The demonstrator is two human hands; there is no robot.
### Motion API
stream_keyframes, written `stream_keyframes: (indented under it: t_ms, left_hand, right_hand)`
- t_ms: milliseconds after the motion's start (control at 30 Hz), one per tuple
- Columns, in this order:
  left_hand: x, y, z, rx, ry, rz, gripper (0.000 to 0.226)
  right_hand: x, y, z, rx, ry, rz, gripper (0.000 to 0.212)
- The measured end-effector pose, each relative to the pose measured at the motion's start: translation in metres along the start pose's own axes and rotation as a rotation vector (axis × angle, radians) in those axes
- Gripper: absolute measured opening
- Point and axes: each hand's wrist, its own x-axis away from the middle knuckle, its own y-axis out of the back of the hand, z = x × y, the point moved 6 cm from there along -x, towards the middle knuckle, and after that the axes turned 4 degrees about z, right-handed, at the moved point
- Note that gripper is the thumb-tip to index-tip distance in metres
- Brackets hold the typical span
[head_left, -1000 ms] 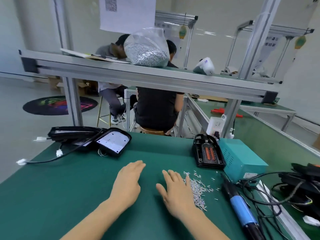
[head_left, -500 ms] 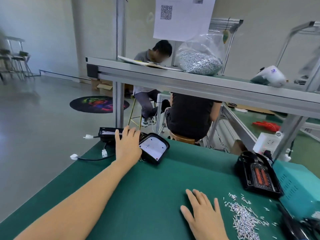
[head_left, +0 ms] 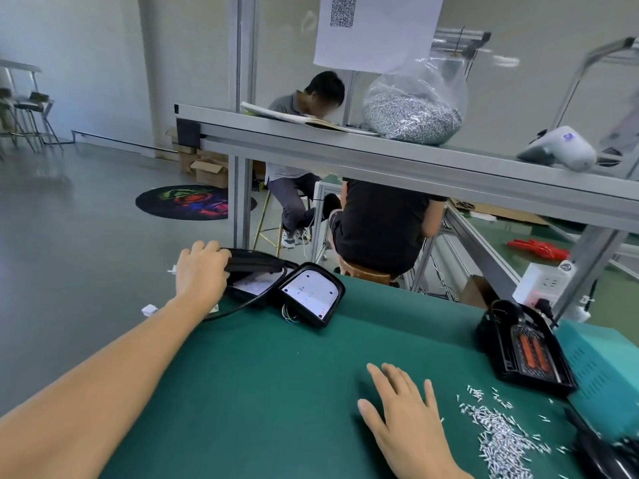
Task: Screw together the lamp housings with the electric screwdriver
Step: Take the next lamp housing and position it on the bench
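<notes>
the right hand (head_left: 404,420) lies flat on the green worktop (head_left: 262,382) near the front edge, fingers straight, just beside a pile of little screws (head_left: 501,437). far off, at the back left corner, the left hand (head_left: 200,271) curls its fingers round a black lamp housing (head_left: 256,274).

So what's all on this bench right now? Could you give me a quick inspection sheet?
Surface: green mat, with bare areas.
Job's things: black lamp housings at far left corner; loose screws at right; screwdriver not clearly seen.
Clutter: black tray, teal box.
Hands: left hand grips a housing; right hand flat on the mat.
Cables: black cable beside the housings.
Surroundings: bag of screws on the shelf; two seated people behind.
</notes>
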Motion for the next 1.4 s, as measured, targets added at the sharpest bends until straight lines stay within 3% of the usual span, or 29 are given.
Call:
stream_keyframes:
  t_ms: [133, 233, 333, 467, 567, 667, 767, 833, 933, 1033, 1100, 1200, 1333, 1400]
  left_hand:
    - [0.04, 0.048, -0.014, 0.153, -0.045, -0.225, 0.021]
    - [0.089, 0.08, -0.045, 0.2, -0.138, -0.348, 0.017]
    - [0.137, 0.094, -0.089, 0.223, -0.259, -0.387, 0.01]
    - [0.183, 0.089, -0.148, 0.254, -0.385, -0.36, 0.011]
    - [0.206, 0.078, -0.178, 0.314, -0.422, -0.293, 0.018]
    - [0.223, 0.063, -0.198, 0.356, -0.514, -0.15, 0.008]
    - [0.238, 0.047, -0.194, 0.466, -0.613, 0.037, 0.035]
    - [0.242, 0.045, -0.179, 0.614, -0.631, 0.078, 0.042]
    - [0.223, 0.044, -0.141, 0.839, -0.375, 0.016, 0.039]
    - [0.2, 0.031, -0.127, 1.005, -0.129, 0.083, 0.032]
    - [0.187, 0.011, -0.13, 1.147, 0.044, 0.232, 0.038]
    - [0.177, -0.026, -0.145, 1.405, 0.352, 0.596, 0.041]
    - [0.168, -0.044, -0.163, 1.434, 0.436, 0.813, 0.005]
    - [0.165, -0.048, -0.168, 1.449, 0.43, 0.812, 0.018]
  right_hand:
    - [0.004, 0.017, 0.015, -0.153, 0.071, -0.056, 0.057]
    - [0.011, 0.03, 0.028, -0.597, 0.093, -0.048, 0.058]
    - [0.016, 0.036, 0.044, -1.045, 0.03, 0.066, 0.052]
    - [0.024, 0.032, 0.053, -1.435, -0.043, 0.191, 0.039]
    - [0.031, 0.023, 0.038, -1.597, -0.163, 0.164, 0.031]
    - [0.037, 0.013, 0.015, -1.528, -0.287, 0.09, 0.027]
    - [0.035, 0.012, -0.005, -1.392, -0.298, 0.017, 0.033]
    - [0.033, 0.014, -0.021, -1.274, -0.302, -0.032, 0.037]
    - [0.03, 0.015, -0.038, -1.146, -0.285, -0.003, 0.039]
    - [0.027, 0.013, -0.044, -1.039, -0.233, 0.025, 0.037]
    - [0.024, 0.013, -0.043, -0.982, -0.199, 0.045, 0.036]
    - [0.021, 0.017, -0.039, -0.882, -0.123, 0.101, 0.031]
    - [0.016, 0.019, -0.043, -0.783, -0.025, 0.23, 0.031]
    - [0.008, 0.024, -0.052, -0.725, -0.026, 0.241, 0.03]
